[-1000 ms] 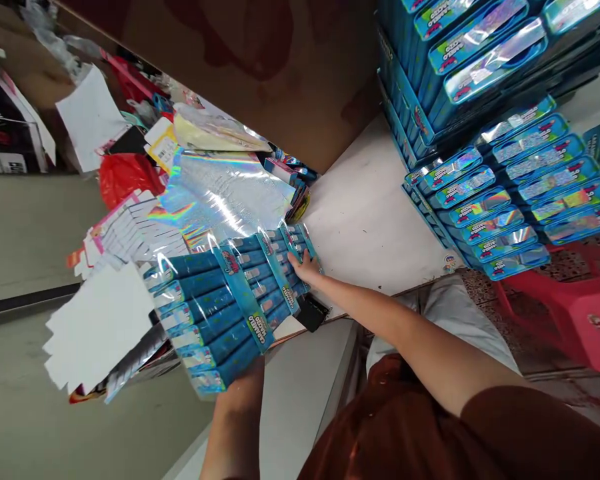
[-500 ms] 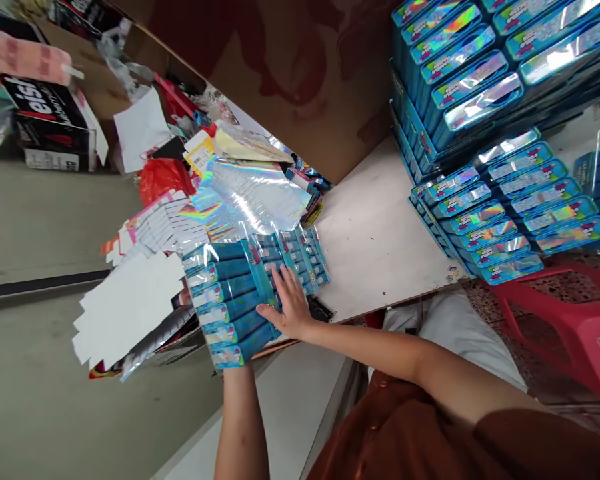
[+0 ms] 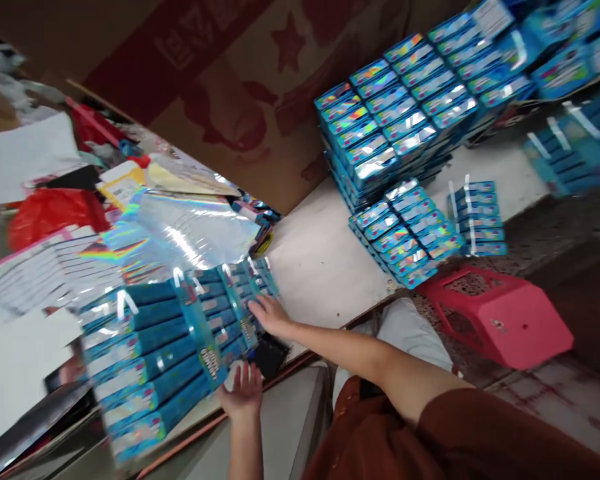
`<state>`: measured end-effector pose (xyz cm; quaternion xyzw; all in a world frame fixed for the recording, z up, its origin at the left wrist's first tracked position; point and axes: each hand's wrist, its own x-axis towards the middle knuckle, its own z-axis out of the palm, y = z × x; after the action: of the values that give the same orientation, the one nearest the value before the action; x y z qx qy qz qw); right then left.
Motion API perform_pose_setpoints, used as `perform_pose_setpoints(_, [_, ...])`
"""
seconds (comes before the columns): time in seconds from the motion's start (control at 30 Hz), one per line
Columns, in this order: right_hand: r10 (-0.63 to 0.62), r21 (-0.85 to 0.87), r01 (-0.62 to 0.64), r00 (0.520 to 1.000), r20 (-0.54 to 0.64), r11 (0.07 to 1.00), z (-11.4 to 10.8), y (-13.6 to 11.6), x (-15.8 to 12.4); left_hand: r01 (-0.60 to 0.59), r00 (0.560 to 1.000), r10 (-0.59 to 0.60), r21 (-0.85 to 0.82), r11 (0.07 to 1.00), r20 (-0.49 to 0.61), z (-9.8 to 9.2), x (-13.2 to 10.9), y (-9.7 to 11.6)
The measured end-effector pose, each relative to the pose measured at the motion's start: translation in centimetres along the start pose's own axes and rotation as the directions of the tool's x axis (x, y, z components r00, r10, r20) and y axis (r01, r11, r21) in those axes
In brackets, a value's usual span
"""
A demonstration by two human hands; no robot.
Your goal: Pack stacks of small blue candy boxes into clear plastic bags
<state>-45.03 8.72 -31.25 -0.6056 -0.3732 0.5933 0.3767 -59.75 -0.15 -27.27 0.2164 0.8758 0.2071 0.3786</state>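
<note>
Rows of slim blue boxes [image 3: 167,327] with shiny printed ends lie overlapped at the left of the table. My right hand [image 3: 270,315] rests at the right-hand rows, fingers stretched out, touching the boxes and gripping none. Just below the nearest row, my left hand [image 3: 243,390] is held palm up with its fingers apart and nothing in it. It is beside the boxes' edge; whether it touches them I cannot tell. A small black object [image 3: 269,355] lies between my two hands.
Blue boxes stand in a tall stack [image 3: 380,127], with a lower stack [image 3: 405,230] before it. A big printed carton [image 3: 220,100] borders the back. Papers, clear film [image 3: 190,223] and a red plastic bag [image 3: 55,220] clutter the left. A red stool [image 3: 520,327] stands beside the table.
My left hand has come out from beneath the boxes' near end and moved right. My right hand has slid to the right-hand rows. The view has swung right.
</note>
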Motion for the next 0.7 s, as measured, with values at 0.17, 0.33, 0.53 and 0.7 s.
perform_pose_setpoints(0.17, [-0.445, -0.069, 0.449, 0.893, 0.060, 0.891, -10.3, -1.4, -5.9, 0.302, 0.910, -0.290, 0.005, 0.953, 0.295, 8.7, -6.1, -5.8])
perform_pose_setpoints(0.33, [-0.583, -0.318, 0.512, 0.789, -0.192, 0.798, -29.1, -2.3, -11.8, -0.120, 0.755, 0.073, 0.028, 0.992, 0.651, 17.4, -16.2, -2.3])
perform_pose_setpoints(0.53, [-0.122, -0.210, -0.136, 0.476, -0.871, 0.968, -52.3, 5.2, -13.2, -0.590, 0.128, 0.345, -0.209, 0.780, 0.930, 29.4, -30.9, 4.7])
perform_pose_setpoints(0.7, [0.070, -0.089, -0.248, 0.567, -0.820, 0.965, -61.7, 12.2, -12.5, -0.730, 0.262, 0.535, -0.198, 0.654, 0.803, 43.7, -37.7, 6.5])
